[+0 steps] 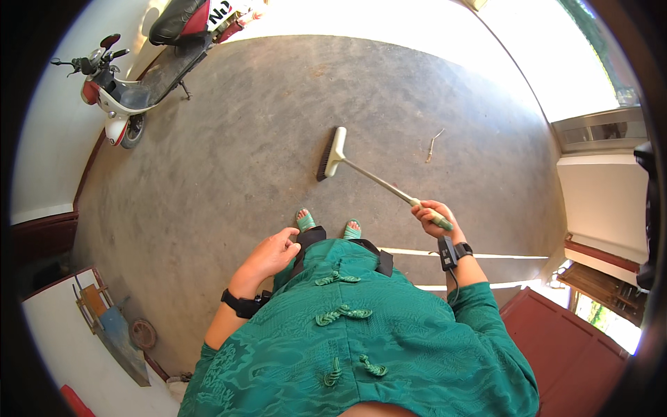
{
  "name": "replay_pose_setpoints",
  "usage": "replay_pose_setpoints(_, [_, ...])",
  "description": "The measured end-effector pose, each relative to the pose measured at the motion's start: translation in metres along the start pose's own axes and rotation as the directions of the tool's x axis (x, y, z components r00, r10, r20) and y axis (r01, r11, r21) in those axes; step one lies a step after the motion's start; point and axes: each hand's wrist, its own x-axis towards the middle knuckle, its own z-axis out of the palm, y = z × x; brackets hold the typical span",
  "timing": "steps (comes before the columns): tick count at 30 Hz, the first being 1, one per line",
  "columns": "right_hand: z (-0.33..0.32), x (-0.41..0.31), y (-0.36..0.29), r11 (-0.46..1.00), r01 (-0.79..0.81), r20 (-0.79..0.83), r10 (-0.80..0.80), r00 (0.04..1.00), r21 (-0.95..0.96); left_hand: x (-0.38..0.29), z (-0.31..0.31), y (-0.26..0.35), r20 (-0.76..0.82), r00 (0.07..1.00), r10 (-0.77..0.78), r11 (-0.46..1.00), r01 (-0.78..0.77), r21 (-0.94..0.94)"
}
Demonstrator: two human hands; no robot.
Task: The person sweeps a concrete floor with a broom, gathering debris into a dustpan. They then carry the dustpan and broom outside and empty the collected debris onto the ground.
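My right hand point(431, 215) grips the pale green handle of a broom point(380, 182) near its end. From there a metal shaft slants up and left to the white broom head point(337, 148), whose dark bristles face left, close to or on the concrete floor. My left hand point(273, 252) holds nothing; its fingers are loosely bent, beside my dark trouser leg. On the floor to the right of the broom head lies a thin, bent twig-like piece point(431, 147), apart from the bristles.
A red and white scooter point(130, 99) stands along the left wall. Planks point(101, 318) and a small wheel point(143, 333) lean at lower left. A dark red door panel point(563, 354) is at lower right. Bright sunlight falls beyond the floor's far edge.
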Motion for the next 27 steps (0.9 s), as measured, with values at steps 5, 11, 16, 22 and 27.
replay_pose_setpoints(5, [-0.009, -0.042, 0.009, 0.944, 0.268, -0.047, -0.282, 0.958, -0.190, 0.016, 0.015, 0.013, 0.018, 0.995, 0.101, 0.994, -0.101, 0.044])
replay_pose_setpoints(11, [0.024, -0.054, 0.035, 0.696, 0.389, 0.002, -0.487, 0.874, -0.604, 0.022, 0.022, 0.021, -0.004, 0.987, 0.159, 0.985, -0.159, 0.060])
replay_pose_setpoints(16, [0.077, -0.024, 0.054, 0.579, 0.266, 0.087, -0.317, 0.944, -0.771, 0.028, 0.006, 0.014, -0.010, 0.997, 0.082, 0.996, -0.082, 0.030])
replay_pose_setpoints(22, [0.165, 0.085, 0.090, 0.419, 0.037, 0.020, -0.045, 0.999, -0.907, 0.049, -0.036, -0.016, -0.024, 0.997, 0.071, 0.997, -0.072, -0.025])
replay_pose_setpoints(27, [0.237, 0.218, 0.144, 0.325, -0.154, -0.099, 0.180, 0.979, -0.933, 0.065, -0.098, -0.050, -0.152, 0.988, 0.041, 0.996, -0.053, -0.078])
